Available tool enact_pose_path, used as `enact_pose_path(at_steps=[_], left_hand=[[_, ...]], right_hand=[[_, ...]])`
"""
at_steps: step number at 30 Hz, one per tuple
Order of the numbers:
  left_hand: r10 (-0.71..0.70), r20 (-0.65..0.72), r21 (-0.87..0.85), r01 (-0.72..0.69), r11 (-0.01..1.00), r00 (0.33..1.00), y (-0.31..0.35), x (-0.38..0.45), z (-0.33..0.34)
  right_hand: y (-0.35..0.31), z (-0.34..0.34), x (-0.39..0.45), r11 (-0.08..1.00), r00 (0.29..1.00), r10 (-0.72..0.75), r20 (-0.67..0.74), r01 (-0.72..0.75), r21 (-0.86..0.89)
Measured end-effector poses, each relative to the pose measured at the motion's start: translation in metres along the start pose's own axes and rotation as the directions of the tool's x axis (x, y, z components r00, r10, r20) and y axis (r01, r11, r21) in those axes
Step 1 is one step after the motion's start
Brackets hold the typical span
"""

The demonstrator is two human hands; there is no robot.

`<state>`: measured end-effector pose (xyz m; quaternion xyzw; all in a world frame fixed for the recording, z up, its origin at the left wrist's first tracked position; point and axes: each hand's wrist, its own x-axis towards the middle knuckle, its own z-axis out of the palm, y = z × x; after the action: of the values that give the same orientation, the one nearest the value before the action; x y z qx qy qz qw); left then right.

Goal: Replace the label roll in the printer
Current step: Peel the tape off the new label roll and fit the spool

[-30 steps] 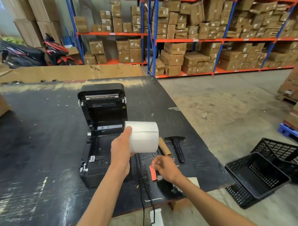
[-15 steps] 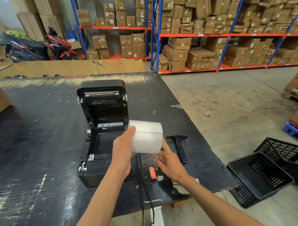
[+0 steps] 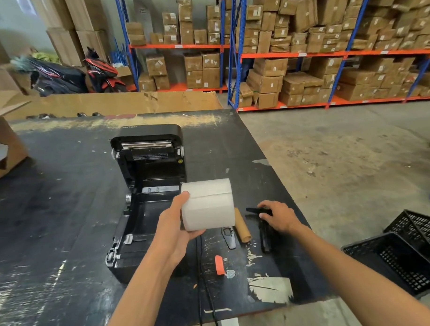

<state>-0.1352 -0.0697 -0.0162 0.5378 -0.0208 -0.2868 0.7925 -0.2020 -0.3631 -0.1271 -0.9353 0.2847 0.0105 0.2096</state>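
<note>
**New roll in hand, printer open**

So the one black printer (image 3: 147,201) sits lid-up on the dark scuffed surface (image 3: 52,217), and its roll bay looks empty from here. The left hand (image 3: 173,229) holds the single white label roll (image 3: 208,204) up just over the printer's right edge, thumb on top, fingers (image 3: 195,234) wrapped underneath. The right hand (image 3: 279,218) is down on the one black spindle (image 3: 265,234) lying to the right, fingers curled over its crossbar end; can't tell if it's actually gripped or just touched.

Between roll and spindle lie one brown cardboard core (image 3: 243,226) and one grey plastic piece (image 3: 228,236). Nearer me there's one small orange bit (image 3: 219,264) and one black cable (image 3: 201,285) running off the edge. Two black baskets (image 3: 407,261) sit on the floor at the right.
</note>
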Motion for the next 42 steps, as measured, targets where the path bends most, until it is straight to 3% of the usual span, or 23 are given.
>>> enact_pose_path(at_steps=[7,13,19,29,37,42], left_hand=[[-0.005,0.024,-0.087,0.007,0.996,1.0,0.003,0.014,0.001],[0.013,0.003,-0.106,-0.012,0.994,1.0,0.003,0.023,0.007],[0.061,-0.006,-0.126,-0.061,0.99,0.998,0.001,0.026,0.015],[0.121,-0.027,-0.181,-0.124,0.976,0.992,-0.003,0.03,0.019],[0.154,-0.054,-0.133,-0.16,0.978,0.987,-0.003,0.037,0.019],[0.128,-0.041,-0.165,-0.133,0.977,0.991,-0.006,0.038,0.029]], right_hand=[[0.027,-0.022,0.0,0.974,0.983,0.041,-0.181,0.001,0.226],[0.018,-0.052,-0.004,0.87,0.903,0.183,-0.388,0.034,0.492],[-0.014,-0.066,-0.006,0.627,0.864,0.254,-0.435,0.196,0.754],[-0.044,-0.06,-0.023,0.557,0.832,0.171,-0.528,0.361,0.748],[-0.061,-0.069,-0.044,0.506,0.725,0.043,-0.688,0.578,0.641],[-0.072,-0.061,-0.047,0.399,0.768,-0.01,-0.64,0.59,0.702]])
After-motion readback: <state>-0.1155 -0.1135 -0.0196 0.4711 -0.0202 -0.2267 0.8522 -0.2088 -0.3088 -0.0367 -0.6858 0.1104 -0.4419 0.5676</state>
